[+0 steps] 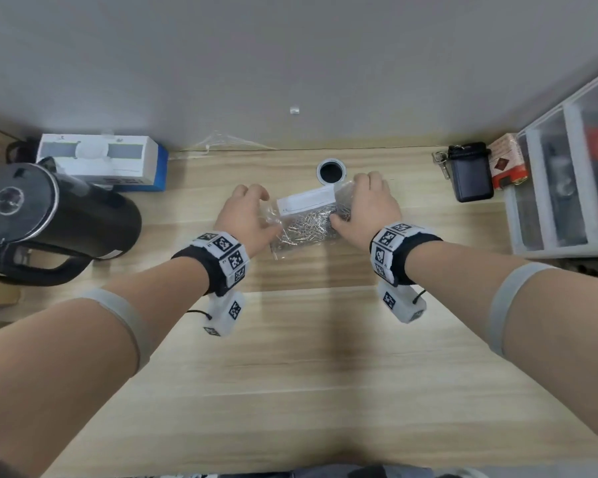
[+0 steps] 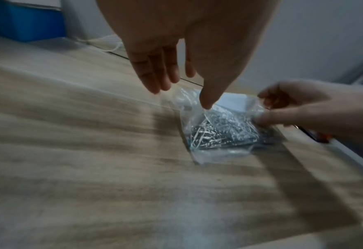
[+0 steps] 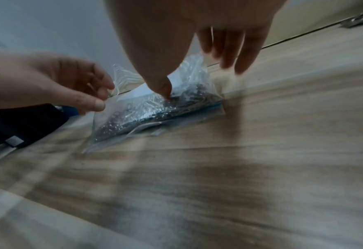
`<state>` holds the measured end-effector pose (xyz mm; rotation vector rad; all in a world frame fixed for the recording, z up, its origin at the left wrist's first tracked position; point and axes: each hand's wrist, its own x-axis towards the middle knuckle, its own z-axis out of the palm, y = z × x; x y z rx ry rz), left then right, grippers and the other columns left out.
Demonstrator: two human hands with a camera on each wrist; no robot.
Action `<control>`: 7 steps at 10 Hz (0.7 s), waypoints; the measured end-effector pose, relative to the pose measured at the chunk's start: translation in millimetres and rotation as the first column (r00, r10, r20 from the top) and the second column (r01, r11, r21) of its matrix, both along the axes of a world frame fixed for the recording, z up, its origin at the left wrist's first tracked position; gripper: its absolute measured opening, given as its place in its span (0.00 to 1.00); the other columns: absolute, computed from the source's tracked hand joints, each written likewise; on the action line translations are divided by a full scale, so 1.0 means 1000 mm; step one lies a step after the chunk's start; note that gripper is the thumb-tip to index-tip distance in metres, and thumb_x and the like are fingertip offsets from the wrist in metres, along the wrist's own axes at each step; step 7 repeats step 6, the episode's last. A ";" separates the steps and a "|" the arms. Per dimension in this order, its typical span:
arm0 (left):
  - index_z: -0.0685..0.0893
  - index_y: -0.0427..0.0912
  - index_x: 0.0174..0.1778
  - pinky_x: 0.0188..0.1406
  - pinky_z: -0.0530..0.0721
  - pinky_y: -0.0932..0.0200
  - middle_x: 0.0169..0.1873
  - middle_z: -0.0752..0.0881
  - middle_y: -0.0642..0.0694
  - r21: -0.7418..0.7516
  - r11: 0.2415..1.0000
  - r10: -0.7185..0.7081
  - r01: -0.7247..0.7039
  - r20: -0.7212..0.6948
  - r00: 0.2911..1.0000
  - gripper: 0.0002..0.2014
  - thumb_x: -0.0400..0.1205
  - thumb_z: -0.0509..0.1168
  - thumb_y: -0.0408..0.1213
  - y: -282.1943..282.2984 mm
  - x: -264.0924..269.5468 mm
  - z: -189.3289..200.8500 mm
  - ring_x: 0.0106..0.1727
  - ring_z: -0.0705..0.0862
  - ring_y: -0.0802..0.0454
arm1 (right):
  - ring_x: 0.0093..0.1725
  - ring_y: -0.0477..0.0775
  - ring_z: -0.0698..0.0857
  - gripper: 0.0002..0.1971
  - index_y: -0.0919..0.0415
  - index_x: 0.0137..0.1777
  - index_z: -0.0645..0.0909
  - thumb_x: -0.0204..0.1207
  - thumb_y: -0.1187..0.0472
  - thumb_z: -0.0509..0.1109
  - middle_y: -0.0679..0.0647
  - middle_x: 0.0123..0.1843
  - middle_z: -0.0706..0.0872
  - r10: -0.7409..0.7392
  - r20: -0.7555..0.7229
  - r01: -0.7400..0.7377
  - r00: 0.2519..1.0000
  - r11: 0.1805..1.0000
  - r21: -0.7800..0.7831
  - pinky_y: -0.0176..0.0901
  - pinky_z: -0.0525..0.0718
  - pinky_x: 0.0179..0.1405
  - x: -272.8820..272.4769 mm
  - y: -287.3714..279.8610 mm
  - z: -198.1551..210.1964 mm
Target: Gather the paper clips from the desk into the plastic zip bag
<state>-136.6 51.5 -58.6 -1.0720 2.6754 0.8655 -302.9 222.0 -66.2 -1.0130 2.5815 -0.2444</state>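
Note:
A clear plastic zip bag (image 1: 304, 220) (image 2: 219, 133) (image 3: 155, 114) lies on the wooden desk (image 1: 290, 357), with a white label near its far side. A heap of silver paper clips (image 1: 308, 227) fills it. My left hand (image 1: 265, 212) (image 2: 182, 94) pinches the bag's left edge, with the thumb on top and the fingers behind. My right hand (image 1: 347, 201) (image 3: 197, 77) grips the right edge in the same way, and its thumb presses on the clips through the plastic. I see no loose clips on the desk.
A black kettle (image 1: 49, 215) and a white and blue box (image 1: 104, 160) stand at the left. A cable hole (image 1: 331, 171) is just behind the bag. At the right are a black case (image 1: 470, 174), a red box (image 1: 508, 160) and clear plastic drawers (image 1: 567, 174).

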 end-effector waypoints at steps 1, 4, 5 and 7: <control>0.80 0.46 0.57 0.52 0.80 0.51 0.48 0.75 0.52 -0.067 0.977 -0.206 0.205 -0.016 0.978 0.12 0.79 0.71 0.42 0.002 -0.004 -0.002 0.50 0.78 0.48 | 0.61 0.62 0.75 0.25 0.62 0.64 0.74 0.72 0.49 0.69 0.59 0.62 0.74 0.088 -0.082 -0.100 0.993 0.983 -0.152 0.55 0.81 0.55 0.001 0.000 -0.002; 0.78 0.42 0.64 0.59 0.77 0.46 0.62 0.78 0.40 -0.153 0.886 -0.374 0.437 0.318 0.871 0.14 0.83 0.64 0.39 0.015 -0.008 -0.011 0.63 0.76 0.39 | 0.58 0.58 0.78 0.15 0.56 0.60 0.74 0.77 0.51 0.68 0.55 0.64 0.74 0.143 0.284 -0.140 0.948 0.990 -0.030 0.49 0.76 0.61 0.001 0.003 -0.017; 0.77 0.43 0.67 0.62 0.79 0.45 0.62 0.76 0.40 -0.102 0.913 -0.345 0.396 0.326 0.880 0.18 0.81 0.65 0.40 0.015 -0.004 -0.007 0.64 0.76 0.39 | 0.59 0.59 0.79 0.16 0.57 0.61 0.73 0.78 0.51 0.68 0.56 0.65 0.73 0.124 0.306 -0.133 0.944 0.991 0.008 0.50 0.78 0.61 0.006 0.004 -0.016; 0.77 0.43 0.66 0.64 0.79 0.44 0.61 0.75 0.40 -0.044 0.948 -0.293 0.314 0.261 0.920 0.18 0.80 0.66 0.39 0.009 0.008 0.004 0.62 0.77 0.39 | 0.58 0.61 0.78 0.17 0.58 0.62 0.72 0.79 0.49 0.66 0.58 0.64 0.72 0.094 0.239 -0.105 0.966 0.994 0.033 0.50 0.78 0.55 0.012 0.010 -0.006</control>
